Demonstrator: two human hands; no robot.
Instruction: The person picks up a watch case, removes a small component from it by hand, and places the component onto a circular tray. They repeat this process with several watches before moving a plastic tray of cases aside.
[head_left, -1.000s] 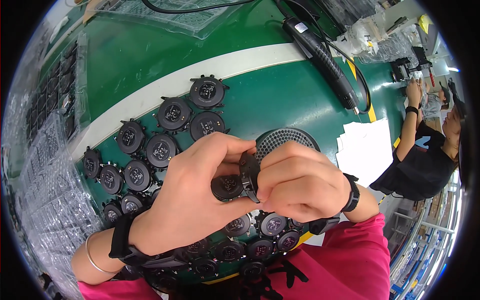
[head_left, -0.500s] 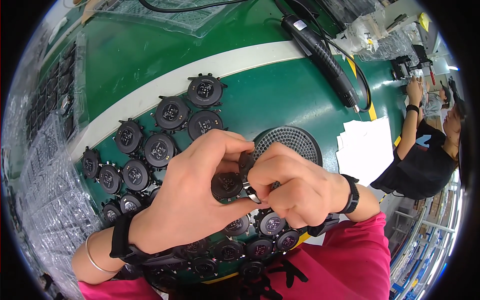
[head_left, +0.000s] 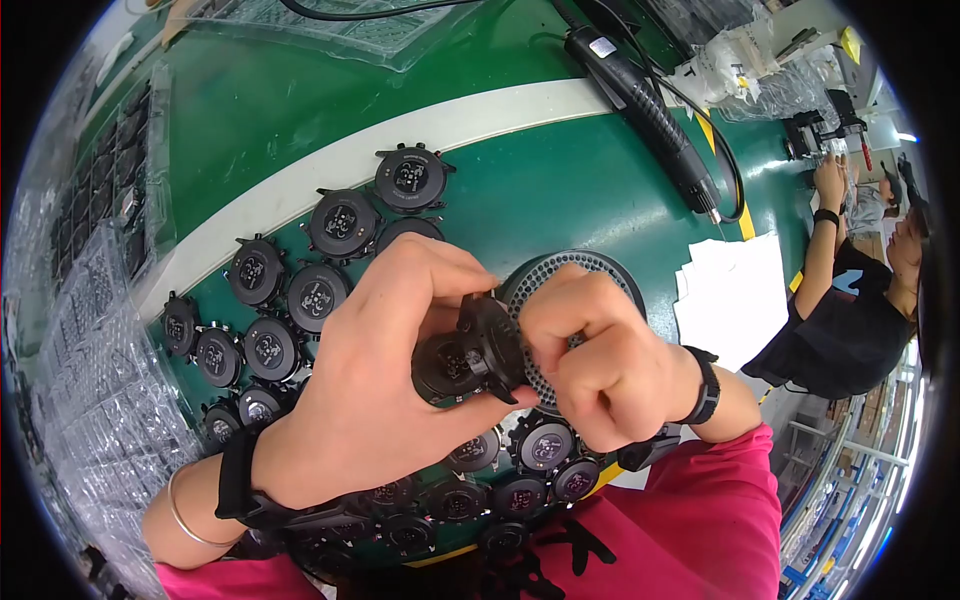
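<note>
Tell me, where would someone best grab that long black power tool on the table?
Probably round the middle of the power tool's thick barrel, coming from above and its left side. It is long and rounded, so fingers could wrap across it, and a black cable loops along its right. I'd avoid the thin metal tip at the lower end.

One round, black watch case is held tilted in the left hand, above the bench, toward its near edge.
</note>
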